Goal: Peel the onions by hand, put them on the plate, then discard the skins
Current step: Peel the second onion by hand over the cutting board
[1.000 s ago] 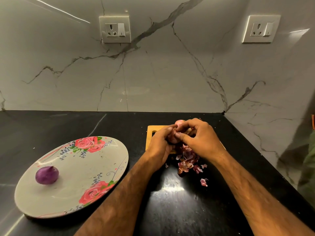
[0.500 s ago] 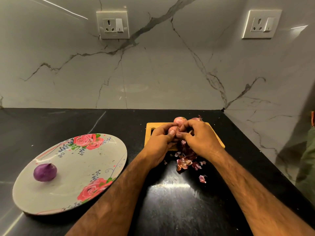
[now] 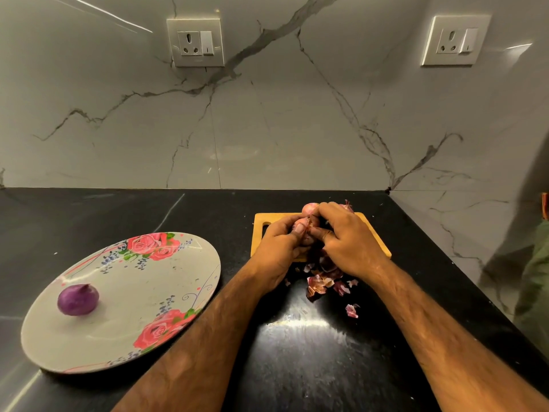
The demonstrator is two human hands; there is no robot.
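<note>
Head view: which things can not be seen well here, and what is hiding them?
The held onion: mostly covered by fingers of the left hand and the right hand; how much skin is left is unclear.
The onions behind: partly hidden by the right hand; their number is uncertain.
The skins: the upper part of the pile lies in shadow under the right hand.
The green shape: cut off by the right edge; unidentifiable.

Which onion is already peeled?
The glossy purple onion lying alone on the floral plate. The others have pinkish papery skin: the held onion, gripped by the left hand and right hand over the yellow cutting board, and another onion behind it.
</note>
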